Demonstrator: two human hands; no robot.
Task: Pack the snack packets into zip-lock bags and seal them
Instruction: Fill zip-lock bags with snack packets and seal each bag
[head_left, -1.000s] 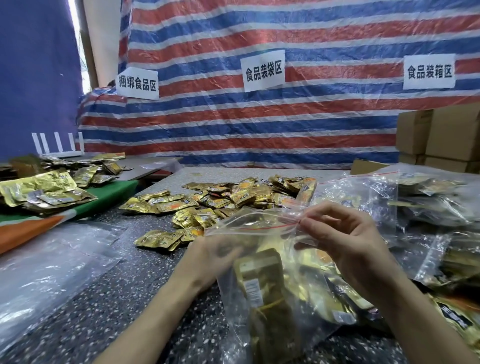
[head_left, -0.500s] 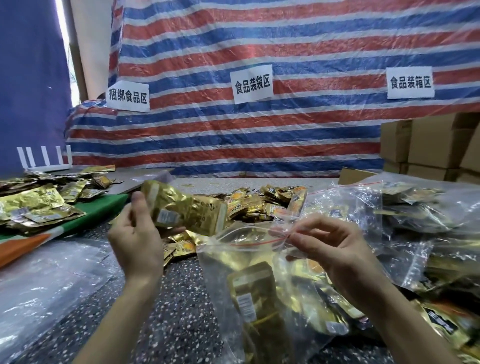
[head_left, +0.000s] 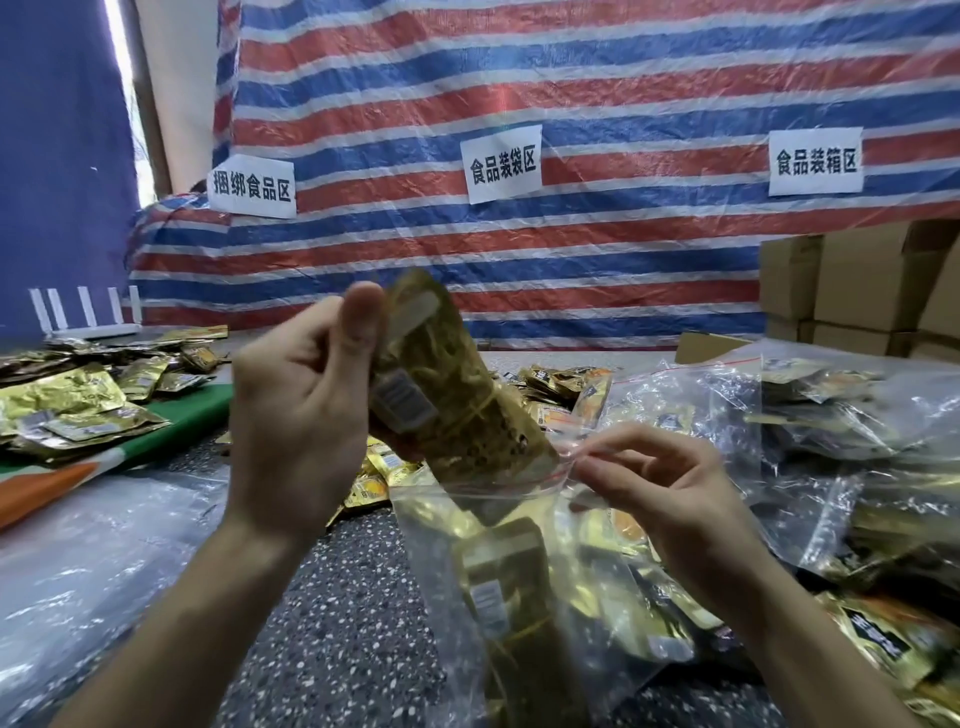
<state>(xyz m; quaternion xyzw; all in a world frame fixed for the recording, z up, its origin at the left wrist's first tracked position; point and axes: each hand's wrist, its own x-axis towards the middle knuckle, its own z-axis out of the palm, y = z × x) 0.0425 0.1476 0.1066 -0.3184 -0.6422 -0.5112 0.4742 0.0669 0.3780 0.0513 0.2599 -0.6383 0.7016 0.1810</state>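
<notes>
Striped tarp (head_left: 571, 78) in the bg, speckled counter (head_left: 332, 597). L hand (head_left: 296, 431) grips a tilted gold snack bundle (head_left: 452, 395), lower end at the mouth of the zip-lock bag (head_left: 519, 597) at 6 o'clock. R hand (head_left: 670, 493) pinches the bag's rim. Loose packets (head_left: 561, 384) at 12, filled bags (head_left: 831, 415) at 3.

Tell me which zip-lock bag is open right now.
The front bag, its red-striped mouth pinched by the right hand; the filled bags heaped at right lie untouched.

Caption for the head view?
Left hand holds gold foil snack bundle at mouth of clear zip-lock bag, right hand pinching its rim.
</notes>
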